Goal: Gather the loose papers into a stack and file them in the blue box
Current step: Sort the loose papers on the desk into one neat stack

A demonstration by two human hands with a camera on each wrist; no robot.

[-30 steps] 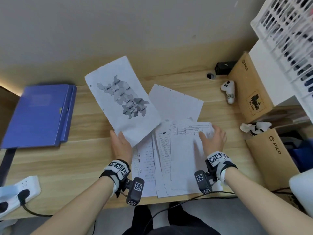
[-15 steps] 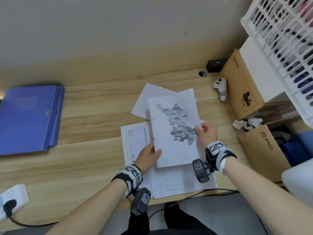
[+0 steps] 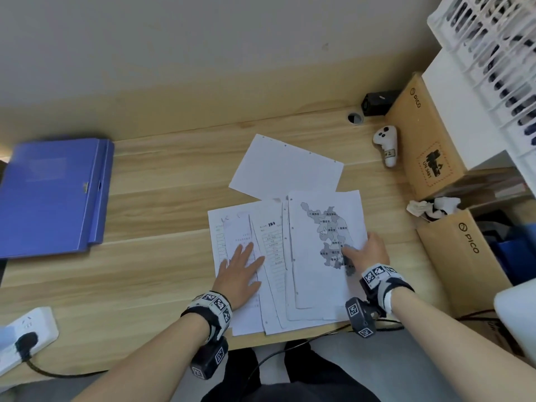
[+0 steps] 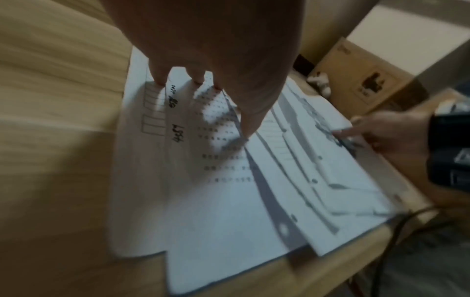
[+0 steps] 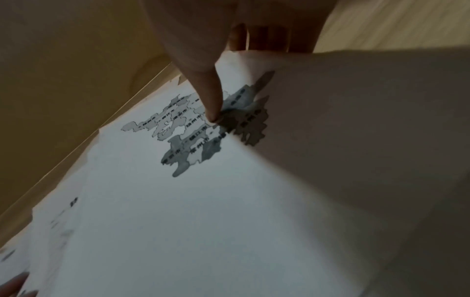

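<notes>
A wooden worktop [image 3: 162, 198] is carrying everything, with a white lattice crate [image 3: 493, 53] sitting at two o'clock above two brown PICO cartons [image 3: 426, 146]. The blue box [image 3: 55, 192], closed and lying flat, is resting at nine o'clock, well apart from the papers. A fanned spread of loose papers [image 3: 269, 274] is lying at the centre toward six o'clock, its near edges reaching the worktop's front edge. A blank punched sheet [image 3: 285, 169] is lying at twelve o'clock of that spread, its near edge tucked under the others. The map sheet [image 3: 319, 250] is lying on top at the spread's three o'clock side. The left hand [image 3: 240, 271] is pressing flat on the printed forms, its grip apart with fingers straight and spread. The right hand [image 3: 368, 253] is pinching the map sheet's three o'clock edge, thumb on top and fingers curled underneath, lifting that edge slightly. A white power strip [image 3: 26, 329] is sitting at eight o'clock, a white controller [image 3: 387, 146] at one o'clock, beside a crumpled tissue [image 3: 432, 207].
</notes>
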